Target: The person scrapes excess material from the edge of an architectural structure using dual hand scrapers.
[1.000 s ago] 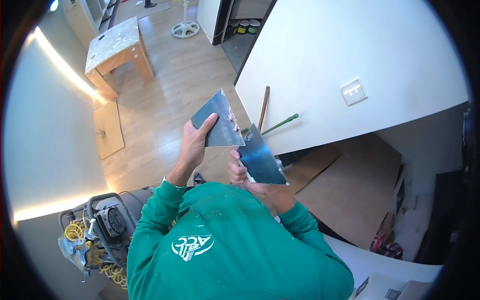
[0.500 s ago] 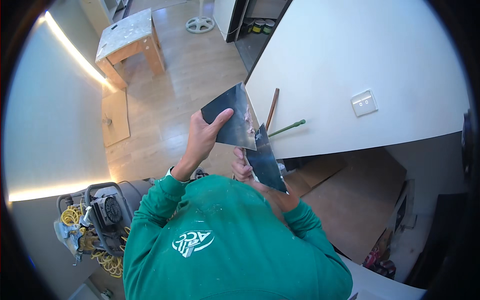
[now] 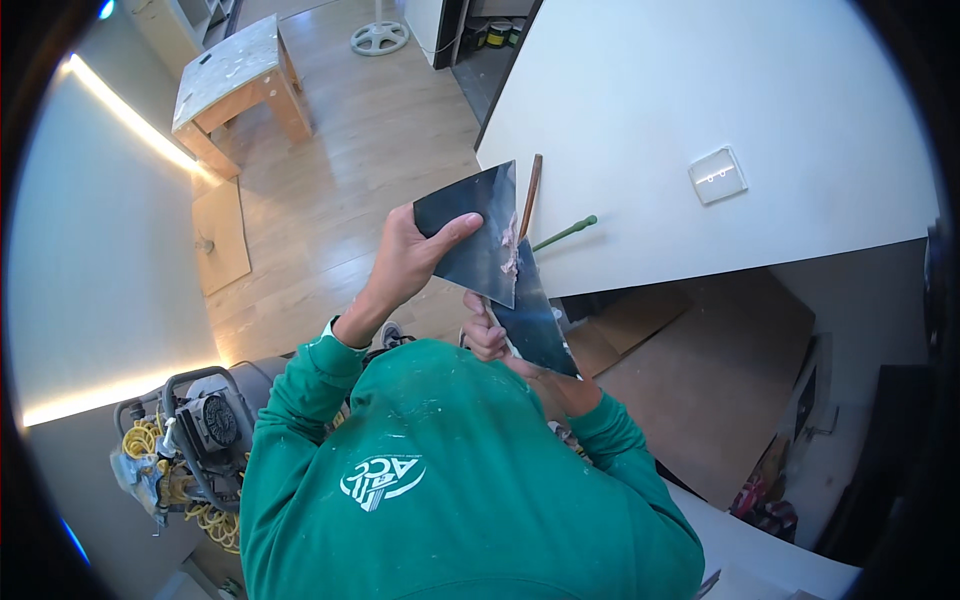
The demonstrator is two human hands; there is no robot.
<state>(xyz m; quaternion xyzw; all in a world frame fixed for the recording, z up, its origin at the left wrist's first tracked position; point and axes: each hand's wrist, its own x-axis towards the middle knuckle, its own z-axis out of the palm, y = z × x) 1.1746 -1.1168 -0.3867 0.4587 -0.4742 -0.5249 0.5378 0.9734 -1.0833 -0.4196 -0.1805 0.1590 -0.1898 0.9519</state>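
My left hand (image 3: pixel 412 252) grips a dark, wide, flat putty knife blade (image 3: pixel 478 262), thumb lying across its upper face. Pinkish putty (image 3: pixel 511 250) clings along the right edge of this blade. Below it, my right hand (image 3: pixel 487 332) has its fingers curled around a second putty knife (image 3: pixel 543 335), whose dark blade slants down to the right. The left blade's lower edge overlaps the upper part of the right one, where some pale paste also shows. Any handles are hidden by the hands and blades.
Ahead on the right, a white panel (image 3: pixel 690 90) carries a switch plate (image 3: pixel 718 176). A brown stick (image 3: pixel 532 190) and a green stick (image 3: pixel 566 234) stand near its edge. A wooden bench (image 3: pixel 235 70) is at far left; a machine with yellow hose (image 3: pixel 215 420) sits at near left.
The left blade has turned so its putty-covered edge stands more upright, and it has shifted right over the other blade. My view has moved slightly. Both hands keep their grip.
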